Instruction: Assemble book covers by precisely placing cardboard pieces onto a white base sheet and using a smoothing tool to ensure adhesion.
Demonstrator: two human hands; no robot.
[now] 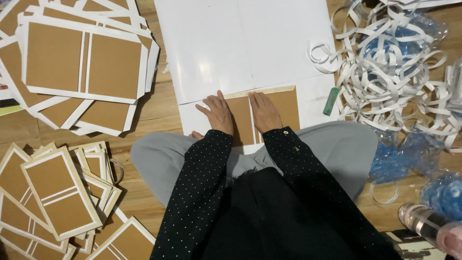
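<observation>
On the floor, over a white sheet, both flat, ungripping hands, left hand and right hand, press brown boards down, seemingly mid-gluing; folding the white margins likely follows, needing firm, even pressure.

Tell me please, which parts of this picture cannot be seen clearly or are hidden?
- Head view: the lower part of the brown card piece is hidden under the left hand, the right hand and the sleeves.
- The bottle is cut off by the bottom right corner.
- The small green object is too small to identify.
- The blue plastic is partly buried under the white paper strips.
</observation>
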